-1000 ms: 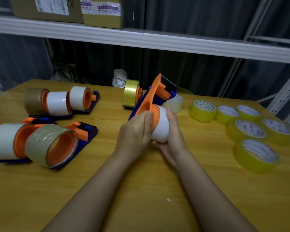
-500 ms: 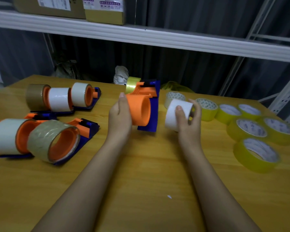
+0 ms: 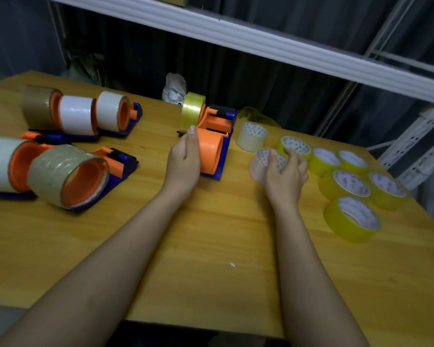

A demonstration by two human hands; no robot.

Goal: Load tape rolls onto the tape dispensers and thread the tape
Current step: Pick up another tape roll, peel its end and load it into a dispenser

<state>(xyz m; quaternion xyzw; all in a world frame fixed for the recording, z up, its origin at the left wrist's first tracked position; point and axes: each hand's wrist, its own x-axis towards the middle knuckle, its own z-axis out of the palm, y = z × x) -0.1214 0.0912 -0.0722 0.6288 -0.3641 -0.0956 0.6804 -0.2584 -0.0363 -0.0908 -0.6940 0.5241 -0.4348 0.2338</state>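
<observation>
On the wooden desk (image 3: 211, 246), near its middle, a blue tape dispenser (image 3: 221, 151) stands with its bare orange hub (image 3: 209, 149) facing the person. Her left hand (image 3: 184, 162) rests against the hub's left side, fingers straight and together, nothing gripped. Just to the dispenser's three o'clock, the right hand (image 3: 285, 175) curls round a clear tape roll (image 3: 262, 164), thumb on its near face and fingers over the top; the roll is blurred, and I cannot tell whether it touches the desk. A whitish tape roll (image 3: 251, 136) lies flat at the dispenser's two o'clock, and yellow tape rolls (image 3: 351, 217) cluster further right. At nine o'clock, two groups of loaded dispensers (image 3: 68, 171) carry brown and white rolls. Behind the hub, a yellowish roll (image 3: 192, 110) sits on another dispenser.
</observation>
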